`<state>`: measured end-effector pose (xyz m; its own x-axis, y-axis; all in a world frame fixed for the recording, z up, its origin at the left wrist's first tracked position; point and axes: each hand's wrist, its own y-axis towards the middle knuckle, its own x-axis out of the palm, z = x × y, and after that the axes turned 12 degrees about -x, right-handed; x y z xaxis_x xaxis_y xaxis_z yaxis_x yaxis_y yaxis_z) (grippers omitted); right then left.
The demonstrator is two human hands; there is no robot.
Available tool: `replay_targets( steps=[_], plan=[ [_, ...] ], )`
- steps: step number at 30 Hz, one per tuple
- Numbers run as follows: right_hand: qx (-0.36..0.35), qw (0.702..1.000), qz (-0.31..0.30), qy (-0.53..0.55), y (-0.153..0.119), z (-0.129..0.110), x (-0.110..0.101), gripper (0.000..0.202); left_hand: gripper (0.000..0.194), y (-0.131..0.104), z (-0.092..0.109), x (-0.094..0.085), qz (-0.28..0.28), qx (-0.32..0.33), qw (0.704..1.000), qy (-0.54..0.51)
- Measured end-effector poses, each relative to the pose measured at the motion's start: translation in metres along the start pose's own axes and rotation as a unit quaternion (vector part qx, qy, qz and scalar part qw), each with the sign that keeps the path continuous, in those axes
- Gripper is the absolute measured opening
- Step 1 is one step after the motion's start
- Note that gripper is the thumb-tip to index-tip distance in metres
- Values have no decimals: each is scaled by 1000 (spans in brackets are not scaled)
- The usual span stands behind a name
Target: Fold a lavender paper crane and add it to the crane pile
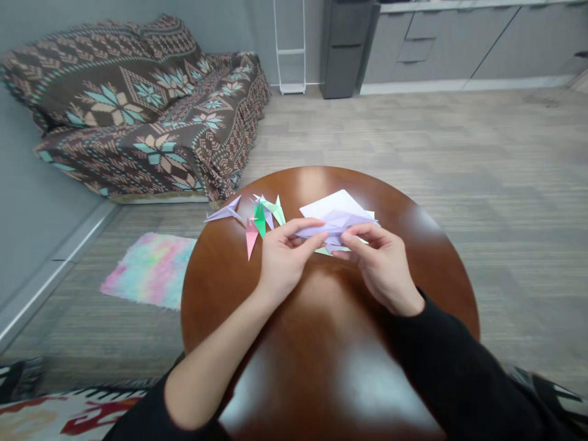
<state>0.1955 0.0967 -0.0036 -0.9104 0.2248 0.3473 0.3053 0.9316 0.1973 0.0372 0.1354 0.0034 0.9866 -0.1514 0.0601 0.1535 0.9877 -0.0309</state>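
Between my two hands is a piece of folded lilac origami paper (pixel 334 224), long and pointed at both sides. My left hand (pixel 285 254) pinches its left end between thumb and fingers. On the other side, my right hand (pixel 379 260) grips the right part with thumb and forefinger. Under and behind it lie white paper sheets (pixel 337 201), with pale green edges peeking out. Left of my left hand are several folded paper cranes: a lilac crane (pixel 226 212), a pink crane (pixel 250 236), a green crane (pixel 260 219) and a pale green crane (pixel 277 211), partly overlapping.
All this is on a round brown wooden table (pixel 312 343) with a glossy top. Beyond it stand a sofa (pixel 151 116) under a patterned cover, a white rack (pixel 291 52) and grey cabinets (pixel 441 46). A pastel fluffy rug (pixel 151 269) lies on the floor at left.
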Motion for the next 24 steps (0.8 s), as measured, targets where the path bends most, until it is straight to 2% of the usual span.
replay_targets(
  steps=[3,9,17,21,24],
  plan=[
    [16,999,15,25,0,-1,1,18,28,-1,2,1,10,-3,1000,15],
    [-35,999,38,10,-2,2,1,15,25,-3,1,4,24,-7,999,19],
    [-74,995,68,-30,-3,3,4,15,27,-3,-1,4,17,-30,999,-2],
    [-92,992,74,-49,-5,4,8,17,27,-4,0,5,13,-38,999,-13],
    [-106,990,84,-42,-8,5,11,27,26,-4,0,6,15,-45,999,-17]
  ],
)
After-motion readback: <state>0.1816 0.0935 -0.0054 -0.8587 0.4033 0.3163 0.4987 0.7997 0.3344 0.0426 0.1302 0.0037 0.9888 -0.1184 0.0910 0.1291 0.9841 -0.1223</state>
